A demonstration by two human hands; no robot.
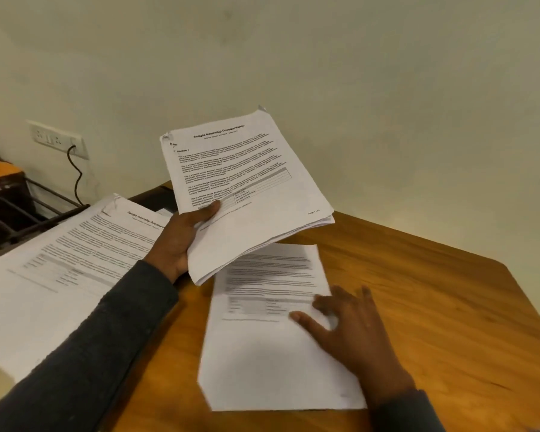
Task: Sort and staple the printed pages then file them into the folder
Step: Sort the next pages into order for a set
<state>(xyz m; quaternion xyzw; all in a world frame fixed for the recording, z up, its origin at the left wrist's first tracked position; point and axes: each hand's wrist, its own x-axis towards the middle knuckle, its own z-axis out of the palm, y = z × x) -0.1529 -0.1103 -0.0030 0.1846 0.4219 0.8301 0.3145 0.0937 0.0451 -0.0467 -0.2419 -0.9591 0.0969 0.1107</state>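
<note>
Wooden table [434, 291]: above it my left hand [181, 238] grips a stack [250, 188], right hand [353, 332] open flat on a sheet [262, 353] (sorting, I judge); next, gather it.

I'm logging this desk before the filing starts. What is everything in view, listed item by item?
table: one, brown wood, centre and right
held stack: one, white printed pages, raised above the table
flat sheets: one pile, white printed, lying on the table
side pile: one, white printed, left
wall socket: one, white, wall at left
cable: one, black, hanging from the wall socket
rack: one, dark, far left
left hand: grips the held stack
right hand: fingers spread, rests on the flat sheets
</note>
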